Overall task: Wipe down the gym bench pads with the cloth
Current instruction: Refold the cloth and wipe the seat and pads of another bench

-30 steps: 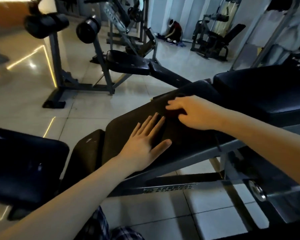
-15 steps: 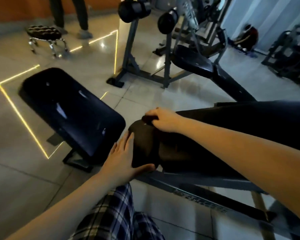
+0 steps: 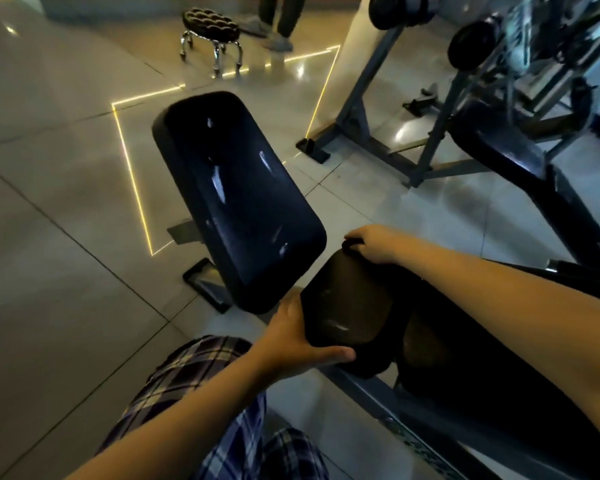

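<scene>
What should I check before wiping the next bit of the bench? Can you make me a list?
1. Something to wipe with: ok, right hand curls over a dark wad, likely the cloth, at the small pad's far corner.
2. Pad held steady: ok, left hand grips its near end.
3. Small pad fully wiped: cannot tell.
4. Next, big shiny pad free to wipe: ok, nothing lies on it.
5. Others out of the way: ok, someone's legs stand far off by the stool.

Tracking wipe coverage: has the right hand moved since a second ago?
Yes. The right hand has slid along the bench pad from its middle to its far end corner.
</scene>
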